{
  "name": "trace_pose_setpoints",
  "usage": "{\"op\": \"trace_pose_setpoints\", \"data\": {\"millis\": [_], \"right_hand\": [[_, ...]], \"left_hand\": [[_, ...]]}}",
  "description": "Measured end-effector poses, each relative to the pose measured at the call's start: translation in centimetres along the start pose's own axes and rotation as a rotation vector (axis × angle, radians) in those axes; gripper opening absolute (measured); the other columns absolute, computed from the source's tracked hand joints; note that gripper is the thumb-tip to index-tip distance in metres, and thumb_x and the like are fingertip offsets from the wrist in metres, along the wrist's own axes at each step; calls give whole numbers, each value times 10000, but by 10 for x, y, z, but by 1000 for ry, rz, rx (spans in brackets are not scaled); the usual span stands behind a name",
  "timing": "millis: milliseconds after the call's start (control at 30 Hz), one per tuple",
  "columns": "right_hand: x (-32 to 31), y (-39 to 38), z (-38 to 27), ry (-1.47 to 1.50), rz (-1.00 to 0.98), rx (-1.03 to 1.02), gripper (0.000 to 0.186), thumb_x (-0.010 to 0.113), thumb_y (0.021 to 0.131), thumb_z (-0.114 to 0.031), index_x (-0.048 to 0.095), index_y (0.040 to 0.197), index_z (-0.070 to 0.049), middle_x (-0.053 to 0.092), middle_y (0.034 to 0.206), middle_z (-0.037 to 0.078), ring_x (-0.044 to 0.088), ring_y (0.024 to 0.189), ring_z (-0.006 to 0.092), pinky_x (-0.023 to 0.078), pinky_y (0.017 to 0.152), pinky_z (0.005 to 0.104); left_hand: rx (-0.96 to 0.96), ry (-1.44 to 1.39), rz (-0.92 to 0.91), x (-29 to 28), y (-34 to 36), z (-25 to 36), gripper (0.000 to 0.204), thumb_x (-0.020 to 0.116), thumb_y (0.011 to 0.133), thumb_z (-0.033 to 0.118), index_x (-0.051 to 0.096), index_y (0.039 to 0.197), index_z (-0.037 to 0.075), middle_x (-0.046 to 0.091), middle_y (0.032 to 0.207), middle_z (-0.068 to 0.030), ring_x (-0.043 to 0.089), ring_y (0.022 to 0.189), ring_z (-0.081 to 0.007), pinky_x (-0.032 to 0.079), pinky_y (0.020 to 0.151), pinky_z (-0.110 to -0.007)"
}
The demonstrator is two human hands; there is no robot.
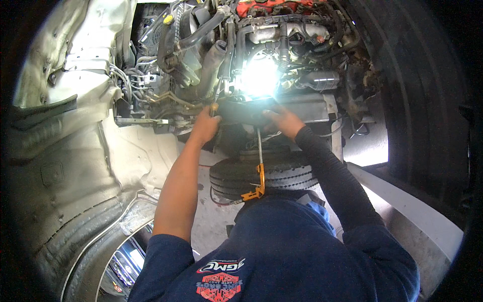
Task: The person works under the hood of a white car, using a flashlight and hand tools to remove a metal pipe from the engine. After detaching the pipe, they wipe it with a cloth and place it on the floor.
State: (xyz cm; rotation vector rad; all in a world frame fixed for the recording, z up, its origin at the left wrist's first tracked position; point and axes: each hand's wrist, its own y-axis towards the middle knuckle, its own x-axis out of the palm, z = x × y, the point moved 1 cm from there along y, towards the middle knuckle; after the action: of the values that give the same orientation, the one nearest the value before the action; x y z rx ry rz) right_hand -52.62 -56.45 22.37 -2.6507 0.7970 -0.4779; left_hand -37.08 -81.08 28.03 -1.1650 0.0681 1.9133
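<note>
"Head view: where are the hands?"

"Both reach far, to a dark beam (307, 109) at the near edge of an engine bay. The left hand (205, 126) is at the beam's left part, its forearm bare; the right hand (286, 123) comes out of a black sleeve (334, 176)."

"What do the left fingers hold?"

"They are wrapped around the yellow handle of a tool (214, 108), its thin shaft pointing far, in among the engine parts."

"And the right ones?"

"Bent at the beam, apparently touching it. Whether they grip anything, I cannot tell; a white light (260, 75) glares just beyond."

"What is nearer?"

"An orange gun (261, 176), its metal tube running far to just below the right hand. Behind it sits a tire (287, 176). I cannot tell what supports the gun."

"And farther?"

"A thick hose (204, 35) on the left, near a yellow cap (168, 19); a black canister (322, 79) on the right, just past the beam; farthest, a red part (266, 7)."
</note>
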Motion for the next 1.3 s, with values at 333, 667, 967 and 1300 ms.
{"op": "trace_pose_setpoints", "data": {"millis": [333,667,967,1300], "right_hand": [[2,-8,-11,-58,53,-50,430,618,1046,-254,587,1249,123,713,1075,202,771,840,258,613,737,330],[3,-5,-9,8,73,-20,366,603,1054,-254,597,1209,77,741,984,172,763,793,236,610,693,329],[0,1,-6,-17,30,-31,367,592,1061,-266,595,1211,68,738,975,162,763,796,231,606,694,319],[1,-1,-9,50,40,42,383,599,1055,-270,589,1267,49,733,995,150,758,799,214,596,693,323]], "left_hand": [[3,-108,45,10,-4,8,585,648,885,218,559,1386,-72,642,1316,-307,593,1279,-426,431,1089,-443],[-14,-292,-77,6,24,-20,626,624,900,177,502,1479,-29,638,1337,-269,596,1257,-384,456,1053,-447],[-144,-508,-208,-3,27,-23,411,598,933,203,558,1319,64,607,962,-50,571,826,-184,492,700,-341],[-152,-518,-307,-9,34,-32,549,606,923,223,546,1403,-38,644,976,-80,577,862,-188,475,800,-339]]}}
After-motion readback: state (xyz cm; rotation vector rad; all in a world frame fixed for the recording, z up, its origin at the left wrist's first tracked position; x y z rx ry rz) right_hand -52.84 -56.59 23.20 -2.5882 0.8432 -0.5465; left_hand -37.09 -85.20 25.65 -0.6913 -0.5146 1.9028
